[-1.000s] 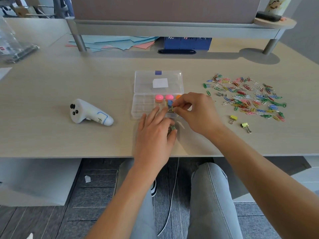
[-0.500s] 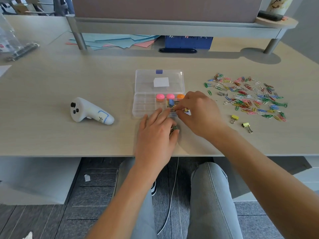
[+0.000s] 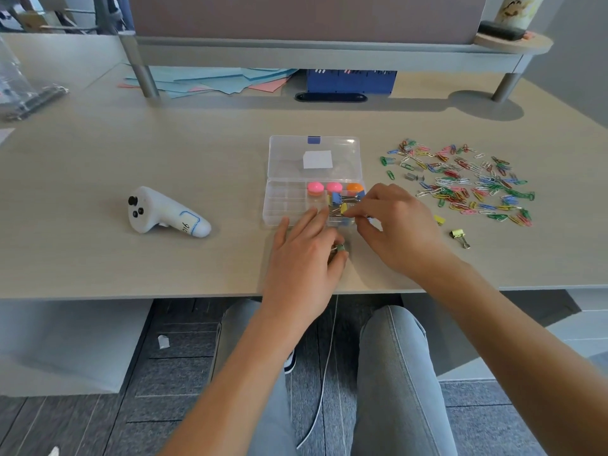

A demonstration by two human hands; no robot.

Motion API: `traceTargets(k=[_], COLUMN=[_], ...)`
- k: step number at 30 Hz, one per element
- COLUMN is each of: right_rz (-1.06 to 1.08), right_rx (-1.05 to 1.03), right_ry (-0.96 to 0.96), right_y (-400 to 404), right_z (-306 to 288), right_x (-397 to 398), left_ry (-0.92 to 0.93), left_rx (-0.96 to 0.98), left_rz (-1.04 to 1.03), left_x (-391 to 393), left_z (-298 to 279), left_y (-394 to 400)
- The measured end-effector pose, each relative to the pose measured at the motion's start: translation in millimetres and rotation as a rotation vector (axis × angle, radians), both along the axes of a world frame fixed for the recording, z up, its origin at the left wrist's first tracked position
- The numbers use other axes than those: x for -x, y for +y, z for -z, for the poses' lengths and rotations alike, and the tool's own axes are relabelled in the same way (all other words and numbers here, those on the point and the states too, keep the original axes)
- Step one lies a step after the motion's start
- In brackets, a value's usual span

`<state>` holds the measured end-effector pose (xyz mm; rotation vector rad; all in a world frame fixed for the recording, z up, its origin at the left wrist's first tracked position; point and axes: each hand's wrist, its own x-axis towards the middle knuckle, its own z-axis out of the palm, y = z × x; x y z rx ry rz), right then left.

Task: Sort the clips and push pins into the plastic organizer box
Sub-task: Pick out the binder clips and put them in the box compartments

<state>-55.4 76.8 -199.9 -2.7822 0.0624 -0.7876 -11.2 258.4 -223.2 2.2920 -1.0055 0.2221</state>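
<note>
Left hand (image 3: pixel 304 258), at centre frame, lies palm down on the desk (image 3: pixel 98 258), fingers reaching the organizer box (image 3: pixel 286 205) near edge; a small green binder clip (image 3: pixel 339 248) is pinched at its thumb side. Right hand (image 3: pixel 399 225) has thumb and forefinger closed at the box's right compartments; what they grip cannot be told. White handheld device (image 3: pixel 164 212) lies at left of frame. Clear box stands open at centre, lid (image 3: pixel 312 156) laid back, holding 2 pink and 1 orange push pins (image 3: pixel 334 187) with blue and yellow binder clips (image 3: pixel 340 204) just below. Coloured paper clips (image 3: pixel 460 182) are scattered at right; 2 yellow binder clips (image 3: pixel 459 235) lie below them.
</note>
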Motion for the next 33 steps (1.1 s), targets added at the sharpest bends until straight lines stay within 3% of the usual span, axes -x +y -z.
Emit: traceTargets(k=[8,18,26,33], right_rz=[0.049,0.033,0.021,-0.029], right_rx=[-0.067,-0.132,-0.123,-0.086], right_ry=[-0.035,-0.045,-0.080,0.020], right_y=[-18.1,-17.1,-6.1,7.4], right_z=[8.1,7.0,5.9,-4.1], right_x=[24.6,22.8,8.2,-6.1], left_ry=[-0.068,-0.053,-0.085,-0.064], left_rx=[0.185,0.076,0.056,0.019], left_rz=[-0.085,-0.143,-0.223,-0.225], left_x=[-2.5,-33.8,-23.1,-19.2], left_z=[-11.1,-7.7,-6.1,2.2], left_y=[-20.8,-43.9,-16.9,-5.9])
